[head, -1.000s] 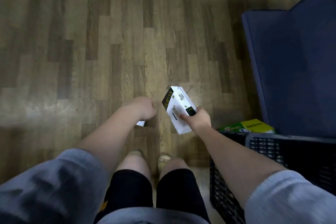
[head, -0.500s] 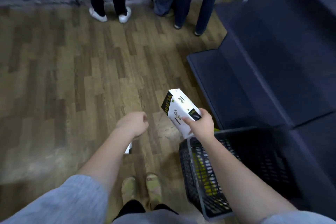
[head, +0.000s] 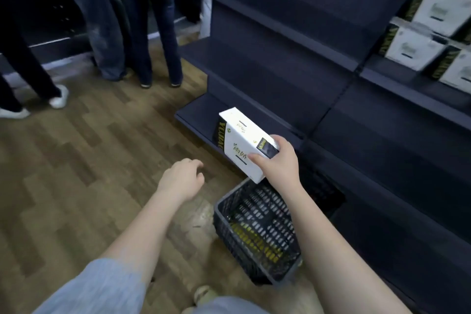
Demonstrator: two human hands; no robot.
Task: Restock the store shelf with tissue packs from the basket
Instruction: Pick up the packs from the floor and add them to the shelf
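Gripping tissue pack (head: pixel 244 141) above basket (head: pixel 257 232): right hand (head: pixel 279 160); left hand (head: pixel 182 177) loose, apart.

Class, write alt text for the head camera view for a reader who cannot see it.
A person's right hand holds a white tissue pack above a dark basket on the wooden floor, beside dark shelves. The left hand hangs empty with fingers loosely curled; more white packs sit on an upper shelf.

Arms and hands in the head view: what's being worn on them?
Both forearms are bare below loose, light grey-blue short sleeves, left sleeve and right. The left hand and right hand are uncovered: no gloves, watch, rings or wristbands show.
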